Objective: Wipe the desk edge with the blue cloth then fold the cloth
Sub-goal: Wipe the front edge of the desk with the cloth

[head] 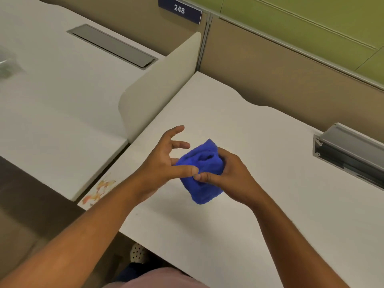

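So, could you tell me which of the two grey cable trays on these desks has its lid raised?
The cable tray at the right edge, beside the right hand, has its lid tilted up; the far-left desk's tray lies flush.

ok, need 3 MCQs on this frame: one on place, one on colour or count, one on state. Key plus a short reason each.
1. Where is the cloth?
A. flat on the desk
B. held above the desk in both hands
C. draped over the divider

2. What number is on the sign?
A. 248
B. 842
C. 148

3. What state is the cloth in?
A. spread out flat
B. neatly folded square
C. bunched up

Key:
1 B: the left hand and right hand hold the blue cloth over the desk, thumbs meeting at its front.
2 A: the dark sign on the partition reads 248.
3 C: the cloth is a crumpled wad with uneven folds, no flat edges showing.
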The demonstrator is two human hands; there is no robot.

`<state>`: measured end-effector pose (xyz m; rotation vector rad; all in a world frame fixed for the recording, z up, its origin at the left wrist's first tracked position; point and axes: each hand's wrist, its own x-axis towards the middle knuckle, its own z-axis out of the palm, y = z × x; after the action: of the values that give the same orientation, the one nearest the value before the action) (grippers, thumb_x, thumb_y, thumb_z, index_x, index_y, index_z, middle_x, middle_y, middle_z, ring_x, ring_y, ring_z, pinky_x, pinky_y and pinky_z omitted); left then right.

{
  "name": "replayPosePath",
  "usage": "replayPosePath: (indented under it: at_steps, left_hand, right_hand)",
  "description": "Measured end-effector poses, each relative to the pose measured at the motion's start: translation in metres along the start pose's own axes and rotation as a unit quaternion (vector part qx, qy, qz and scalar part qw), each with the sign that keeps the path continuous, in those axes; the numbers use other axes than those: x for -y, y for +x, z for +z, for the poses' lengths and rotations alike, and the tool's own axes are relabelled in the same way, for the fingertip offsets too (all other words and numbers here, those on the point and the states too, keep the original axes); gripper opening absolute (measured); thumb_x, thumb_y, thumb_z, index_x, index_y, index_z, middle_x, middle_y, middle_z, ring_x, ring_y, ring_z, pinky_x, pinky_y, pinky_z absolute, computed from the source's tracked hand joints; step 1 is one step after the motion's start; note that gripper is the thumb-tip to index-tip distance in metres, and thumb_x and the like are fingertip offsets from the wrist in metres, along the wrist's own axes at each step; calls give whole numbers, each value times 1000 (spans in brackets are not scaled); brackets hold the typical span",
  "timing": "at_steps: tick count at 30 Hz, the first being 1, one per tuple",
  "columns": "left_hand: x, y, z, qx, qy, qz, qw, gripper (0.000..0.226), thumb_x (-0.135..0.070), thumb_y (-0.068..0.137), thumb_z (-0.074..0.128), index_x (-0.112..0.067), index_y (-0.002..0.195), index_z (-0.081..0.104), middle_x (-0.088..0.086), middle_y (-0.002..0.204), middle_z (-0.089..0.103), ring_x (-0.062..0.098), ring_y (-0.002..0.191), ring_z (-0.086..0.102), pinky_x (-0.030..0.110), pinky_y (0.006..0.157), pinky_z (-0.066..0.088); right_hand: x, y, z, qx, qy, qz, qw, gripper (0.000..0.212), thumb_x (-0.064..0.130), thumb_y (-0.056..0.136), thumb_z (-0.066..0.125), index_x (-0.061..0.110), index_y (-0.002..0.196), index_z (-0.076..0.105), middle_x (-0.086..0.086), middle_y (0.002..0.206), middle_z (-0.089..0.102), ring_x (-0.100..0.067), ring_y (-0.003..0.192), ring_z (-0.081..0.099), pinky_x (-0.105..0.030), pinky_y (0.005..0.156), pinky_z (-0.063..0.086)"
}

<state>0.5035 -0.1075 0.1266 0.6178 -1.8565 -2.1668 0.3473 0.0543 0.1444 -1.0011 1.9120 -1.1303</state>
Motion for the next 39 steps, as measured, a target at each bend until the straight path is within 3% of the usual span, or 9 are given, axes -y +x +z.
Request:
replayPosePath:
  at_steps: [5, 12, 17, 21, 24, 27, 32, 36, 39]
  left_hand:
    - [11, 8, -37, 24, -99, -3, 995, 83, -27, 72, 98, -40, 143, 57, 6, 130, 75, 30, 119, 73, 35, 96, 60]
    - [10, 19, -52, -68, -267, -22, 961, 48, -23, 80, 90, -29, 125, 72, 10, 124, 78, 25, 111, 76, 32, 84, 62]
    - [14, 8, -43, -305, 52, 40, 950, 28, -33, 82, 90, -35, 101, 70, -15, 107, 72, 4, 91, 70, 21, 75, 54]
    - [13, -6, -40, -166, 46, 62, 983, 30, -43, 95, 75, -33, 124, 71, -20, 119, 70, 2, 112, 68, 22, 85, 58]
    - [9, -9, -41, -159, 40, 63, 984, 52, -51, 91, 73, -32, 138, 65, -19, 130, 66, 2, 121, 65, 21, 90, 59]
    - [5, -7, -46, -169, 63, 67, 981, 42, -47, 93, 74, -36, 133, 68, -17, 116, 76, 5, 110, 71, 23, 86, 61]
    - [4, 7, -74, -188, -82, -56, 977, 20, -34, 105, 63, -23, 114, 77, 3, 107, 82, 26, 104, 77, 51, 97, 61]
    - [-2, 19, -117, -192, -106, -52, 974, 20, -17, 104, 62, -13, 114, 78, 12, 112, 81, 24, 100, 76, 39, 89, 59]
    - [-11, 21, -146, -141, -1, -31, 990, 24, -4, 98, 62, -16, 105, 81, 11, 104, 81, 17, 93, 73, 37, 90, 57]
  right_hand:
    - [15, 21, 45, -92, 65, 11, 994, 26, 35, 86, 87, 38, 109, 74, 12, 106, 80, -5, 98, 76, -17, 77, 58]
    - [33, 40, 70, -46, 249, 63, 965, 36, 42, 102, 61, 26, 133, 71, -5, 131, 75, -27, 123, 71, -48, 108, 56]
    - [42, 49, 91, -192, 205, 78, 957, 18, 40, 99, 71, 37, 117, 75, 6, 112, 81, -19, 106, 78, -43, 86, 67]
    - [51, 50, 102, -192, 208, 80, 956, 25, 45, 104, 62, 29, 118, 76, -8, 112, 81, -32, 107, 77, -60, 100, 59]
    - [55, 49, 104, -187, 151, 54, 969, 46, 51, 108, 49, 12, 112, 74, -24, 105, 75, -46, 103, 71, -66, 100, 54]
    - [54, 51, 107, -190, 109, 39, 975, 43, 38, 111, 51, 0, 104, 70, -31, 100, 71, -53, 100, 65, -70, 94, 53]
    - [53, 61, 96, -204, 107, 51, 972, 19, 14, 107, 59, 15, 107, 78, -6, 99, 80, -24, 95, 77, -49, 86, 65]
    - [50, 66, 66, -189, 117, 58, 973, 20, 14, 107, 58, 17, 117, 76, -3, 108, 81, -21, 103, 77, -39, 87, 64]
    - [46, 69, 47, -148, 65, 43, 986, 23, 11, 107, 57, 18, 119, 76, -2, 112, 81, -23, 110, 76, -41, 97, 62]
